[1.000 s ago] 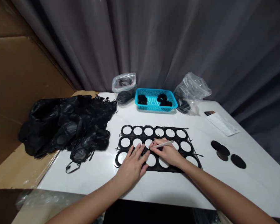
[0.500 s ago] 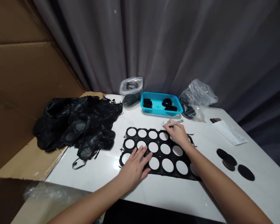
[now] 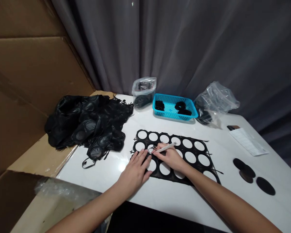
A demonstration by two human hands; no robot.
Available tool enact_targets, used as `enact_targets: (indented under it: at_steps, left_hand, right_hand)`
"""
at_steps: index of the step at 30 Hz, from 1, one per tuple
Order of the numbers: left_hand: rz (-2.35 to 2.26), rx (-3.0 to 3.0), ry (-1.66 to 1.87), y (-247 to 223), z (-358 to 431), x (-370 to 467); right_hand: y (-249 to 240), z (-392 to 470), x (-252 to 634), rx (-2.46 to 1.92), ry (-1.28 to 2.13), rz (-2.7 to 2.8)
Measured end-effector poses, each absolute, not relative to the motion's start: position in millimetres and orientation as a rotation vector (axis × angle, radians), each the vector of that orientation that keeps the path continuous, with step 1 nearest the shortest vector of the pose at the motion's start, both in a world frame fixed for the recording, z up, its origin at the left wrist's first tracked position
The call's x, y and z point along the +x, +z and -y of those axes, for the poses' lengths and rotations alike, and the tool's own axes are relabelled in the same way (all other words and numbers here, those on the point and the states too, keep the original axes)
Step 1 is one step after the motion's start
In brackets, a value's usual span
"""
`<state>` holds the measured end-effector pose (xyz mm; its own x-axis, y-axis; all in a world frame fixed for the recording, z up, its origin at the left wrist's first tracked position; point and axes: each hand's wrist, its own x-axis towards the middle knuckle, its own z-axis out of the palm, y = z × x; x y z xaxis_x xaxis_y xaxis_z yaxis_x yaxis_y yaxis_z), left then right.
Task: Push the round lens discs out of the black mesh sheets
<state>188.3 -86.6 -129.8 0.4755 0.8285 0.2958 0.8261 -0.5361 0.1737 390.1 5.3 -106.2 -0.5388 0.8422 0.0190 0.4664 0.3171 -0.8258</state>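
A flat black sheet [image 3: 169,176] with rows of round holes lies on the white table [image 3: 174,204], whose surface shows through the holes. My left hand [image 3: 134,170] rests with fingers spread on the sheet's left part. My right hand [image 3: 169,158] grips a pale, pen-like tool [image 3: 166,148] that slants down to the left. Its tip is at a hole in the middle row, just beyond my left fingertips, where a thin dark strand [image 3: 150,149] curls. Whether the tip touches the sheet cannot be made out.
A black heap [image 3: 87,123] lies at left beside cardboard [image 3: 31,77]. Behind are a clear container [image 3: 144,94], a blue basket [image 3: 174,106] with black pieces and a plastic bag [image 3: 217,97]. Paper [image 3: 248,142], a dark phone-like object [image 3: 232,127] and black discs [image 3: 265,185] are at right.
My right hand has moved left and nearer with the tool, from the sheet's back edge to its middle row beside my left hand. The whole view has shifted slightly.
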Motion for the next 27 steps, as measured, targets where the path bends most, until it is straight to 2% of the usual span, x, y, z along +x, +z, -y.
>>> enact_targets:
  at_steps: [13,23,27]
  left_hand:
    - [-1.514,2.668,0.550,-130,87,188]
    - [-1.525,2.657,0.542,-129,88,190]
    - [-1.525,2.655,0.549,-132,88,189]
  right_hand:
    - [-104,1,389,-1.074,0.947,2.300]
    - [-104,3,391,-1.076,0.954,2.320]
    - [-109,8,391,-0.993,0.723,2.445]
